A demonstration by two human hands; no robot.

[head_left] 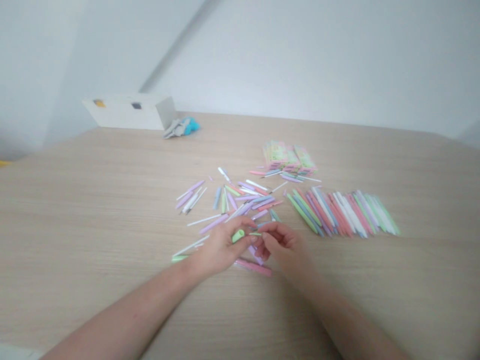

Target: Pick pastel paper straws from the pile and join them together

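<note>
My left hand (225, 246) is closed around a light green pen barrel (237, 235) whose open end faces me. Meeting it fingertip to fingertip, my right hand (282, 245) is pinched at a thin light green pen part (255, 234); whether this joins the barrel is hidden by the fingers. Around and beneath both hands lie loose pen parts in pastel colours, such as a purple barrel (213, 224), a white refill (203, 220) and a pink barrel (253, 267) close to the wrists.
Right of my hands, a row of pens (343, 212) lies side by side. Behind the loose parts sit stacked packets (287, 156) with green and pink print. A white box (129, 112) and a crumpled grey and blue item (183, 127) stand at the back left, near the wall.
</note>
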